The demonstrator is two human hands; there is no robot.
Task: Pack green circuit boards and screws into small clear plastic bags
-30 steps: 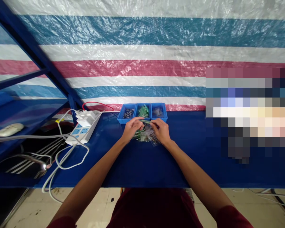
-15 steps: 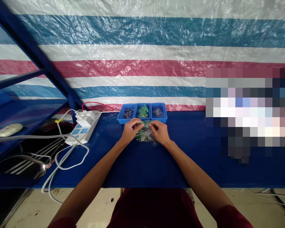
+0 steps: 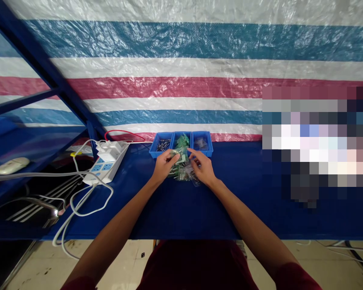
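My left hand point(image 3: 163, 165) pinches a small green-tinted plastic packet point(image 3: 182, 154) between thumb and fingers, above a loose pile of packets. To its right, my right hand point(image 3: 202, 164) has its fingers apart, with the index finger stretched toward the packet's edge. Beneath both hands lies the pile of small clear and green packets point(image 3: 183, 173) on the blue table; what is in them is too small to make out. Just behind stand three blue bins: a left bin point(image 3: 153, 153) with metal screw-like pieces, a middle bin with green packets point(image 3: 183, 140), and a right bin with clear packets point(image 3: 201, 143).
A white power strip point(image 3: 109, 173) with plugs and looping white cables point(image 3: 74, 205) lies on the left of the blue table point(image 3: 187, 213). A white mouse point(image 3: 12, 165) rests on the left shelf. Striped sheeting point(image 3: 175, 86) hangs behind. The right side is pixelated.
My right hand has let go of the green packet's edge and its fingers have spread. The packet, held in my left hand, now shows more fully between the hands.
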